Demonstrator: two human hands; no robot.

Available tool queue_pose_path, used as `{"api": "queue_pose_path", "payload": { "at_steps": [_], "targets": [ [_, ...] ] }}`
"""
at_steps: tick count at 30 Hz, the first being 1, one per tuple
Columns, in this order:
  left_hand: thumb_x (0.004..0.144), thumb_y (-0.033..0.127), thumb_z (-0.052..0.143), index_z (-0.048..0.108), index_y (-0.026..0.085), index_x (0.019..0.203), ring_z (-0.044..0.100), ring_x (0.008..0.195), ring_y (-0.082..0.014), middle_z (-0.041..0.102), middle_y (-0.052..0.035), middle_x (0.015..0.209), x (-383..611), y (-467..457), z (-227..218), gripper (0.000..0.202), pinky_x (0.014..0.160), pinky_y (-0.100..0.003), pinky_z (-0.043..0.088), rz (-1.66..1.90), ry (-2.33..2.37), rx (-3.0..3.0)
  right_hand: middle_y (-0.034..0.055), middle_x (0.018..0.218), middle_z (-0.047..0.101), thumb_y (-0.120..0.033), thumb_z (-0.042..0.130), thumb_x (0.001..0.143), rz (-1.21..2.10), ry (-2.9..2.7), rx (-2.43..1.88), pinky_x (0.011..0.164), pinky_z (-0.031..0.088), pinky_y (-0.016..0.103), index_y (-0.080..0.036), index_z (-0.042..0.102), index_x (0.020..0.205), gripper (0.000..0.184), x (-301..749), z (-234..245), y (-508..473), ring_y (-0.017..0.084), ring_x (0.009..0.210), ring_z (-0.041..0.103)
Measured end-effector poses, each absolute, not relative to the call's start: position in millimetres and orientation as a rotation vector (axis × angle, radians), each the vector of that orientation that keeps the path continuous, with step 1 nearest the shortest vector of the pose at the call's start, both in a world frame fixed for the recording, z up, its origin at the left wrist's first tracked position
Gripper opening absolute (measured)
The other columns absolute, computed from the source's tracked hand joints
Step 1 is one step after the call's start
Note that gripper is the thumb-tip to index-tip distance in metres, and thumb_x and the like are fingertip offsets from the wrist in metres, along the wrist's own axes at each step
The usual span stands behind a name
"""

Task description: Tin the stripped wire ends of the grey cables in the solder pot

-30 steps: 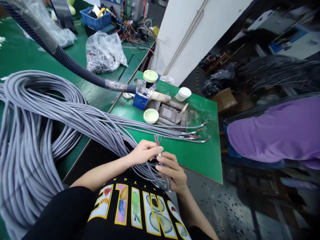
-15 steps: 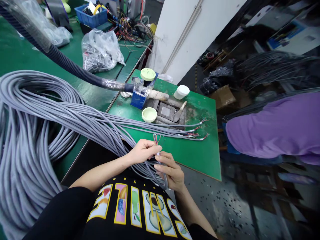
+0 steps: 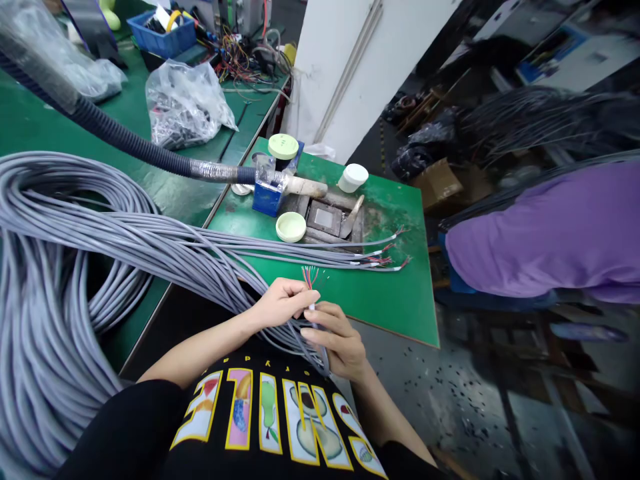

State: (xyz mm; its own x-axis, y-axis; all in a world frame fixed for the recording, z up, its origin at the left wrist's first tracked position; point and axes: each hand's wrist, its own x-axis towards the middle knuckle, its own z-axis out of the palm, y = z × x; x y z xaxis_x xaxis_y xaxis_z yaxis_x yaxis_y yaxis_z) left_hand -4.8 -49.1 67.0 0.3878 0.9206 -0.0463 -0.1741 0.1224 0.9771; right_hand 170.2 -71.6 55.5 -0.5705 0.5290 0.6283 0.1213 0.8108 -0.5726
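My left hand [image 3: 287,301] pinches a grey multi-core cable near its stripped end, thumb on top. From that grip the thin red and dark wires [image 3: 309,277] fan out toward the board, with pale tips. Just below, my right hand [image 3: 336,339] is closed around the same cable, fingers curled by its white collar [image 3: 312,307]. More grey cables [image 3: 300,340] pass under my hands toward my lap. Beyond them, several cables with stripped ends [image 3: 373,260] lie across the green board [image 3: 385,307].
A big coil of grey cable [image 3: 75,220] fills the left. On the board stand a soldering pot [image 3: 326,219] with a scraper [image 3: 353,217], a white tub [image 3: 353,178], a pale green lid [image 3: 291,227] and an extraction hose [image 3: 150,150]. A person in a purple top [image 3: 545,233] is at right.
The whole scene has shifted slightly left as my head turned. Both hands keep their hold on the cable, and the wire ends look a little more spread.
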Motion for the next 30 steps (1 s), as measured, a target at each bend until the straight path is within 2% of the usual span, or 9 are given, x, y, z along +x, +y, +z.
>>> {"api": "queue_pose_path", "payload": {
  "at_steps": [4,8,10,13,15,19,22,26,30],
  "targets": [
    [0.086,0.046,0.052,0.063,0.013,0.067,0.048,0.053,-0.0085,0.058,0.0004,0.056,-2,-43,57,0.04,0.055,-0.022,0.038,0.806,0.862,1.397,0.009,0.118,0.064,-0.007,0.049,0.088,0.264,-2.272,-0.793,0.086,0.049,0.046,-0.027,0.06,0.125,0.044,215,54,-82,0.025,0.104,0.059],
    [0.09,0.034,0.049,0.069,0.016,0.09,0.058,0.08,-0.0166,0.069,-0.0064,0.086,-8,-24,44,0.027,0.078,-0.031,0.043,0.783,1.12,1.937,0.0121,0.109,0.068,-0.011,0.044,0.083,0.074,-2.394,-1.42,0.076,0.055,0.045,-0.019,0.066,0.113,0.039,291,38,-110,0.028,0.092,0.064],
    [0.091,0.032,0.047,0.068,0.017,0.099,0.056,0.093,-0.0212,0.068,-0.0092,0.098,-10,-10,35,0.026,0.085,-0.036,0.04,0.737,1.302,2.166,0.012,0.101,0.07,-0.015,0.043,0.084,0.128,-2.368,-1.564,0.07,0.058,0.042,-0.018,0.068,0.108,0.035,312,30,-125,0.027,0.085,0.067],
    [0.089,0.03,0.051,0.063,0.018,0.11,0.051,0.105,-0.0271,0.063,-0.0124,0.11,-6,10,24,0.027,0.083,-0.039,0.038,0.598,1.527,2.331,0.0109,0.103,0.071,-0.025,0.048,0.089,0.538,-2.276,-1.584,0.073,0.059,0.04,-0.019,0.067,0.11,0.028,301,23,-133,0.026,0.089,0.069],
    [0.088,0.029,0.053,0.062,0.017,0.109,0.05,0.105,-0.029,0.061,-0.0136,0.109,1,17,19,0.026,0.082,-0.041,0.036,0.507,1.591,2.394,0.0109,0.105,0.071,-0.031,0.051,0.091,0.959,-2.117,-1.504,0.072,0.059,0.037,-0.019,0.065,0.113,0.029,271,20,-127,0.023,0.085,0.069],
    [0.09,0.027,0.049,0.063,0.015,0.096,0.051,0.097,-0.0265,0.061,-0.0115,0.096,8,13,27,0.019,0.078,-0.038,0.034,0.441,1.537,2.482,0.0146,0.105,0.069,-0.043,0.05,0.091,1.69,-1.483,-1.246,0.046,0.053,0.026,-0.015,0.056,0.122,0.042,208,12,-93,0.017,0.06,0.066],
    [0.093,0.029,0.044,0.061,0.017,0.093,0.052,0.091,-0.0231,0.061,-0.0085,0.093,0,-6,42,0.021,0.074,-0.036,0.034,0.503,1.419,2.482,0.0131,0.105,0.069,-0.049,0.049,0.091,1.568,-1.091,-1.093,0.045,0.051,0.025,-0.017,0.052,0.123,0.045,192,17,-62,0.015,0.057,0.063],
    [0.092,0.03,0.047,0.062,0.018,0.091,0.051,0.087,-0.0211,0.061,-0.0064,0.089,-15,-34,52,0.019,0.073,-0.034,0.035,0.472,1.276,2.413,0.004,0.079,0.068,-0.051,0.05,0.09,1.096,-0.912,-1.058,0.039,0.037,0.021,-0.02,0.058,0.108,0.037,199,40,-39,0.009,0.043,0.048],
    [0.088,0.03,0.054,0.064,0.018,0.088,0.054,0.083,-0.0181,0.064,-0.0051,0.085,-23,-44,52,0.016,0.078,-0.033,0.04,0.593,1.087,2.111,-0.0016,0.056,0.055,-0.049,0.052,0.09,1.167,-1.226,-1.117,0.038,0.026,0.022,-0.017,0.063,0.098,0.035,199,59,-48,0.008,0.039,0.033]
  ]
}}
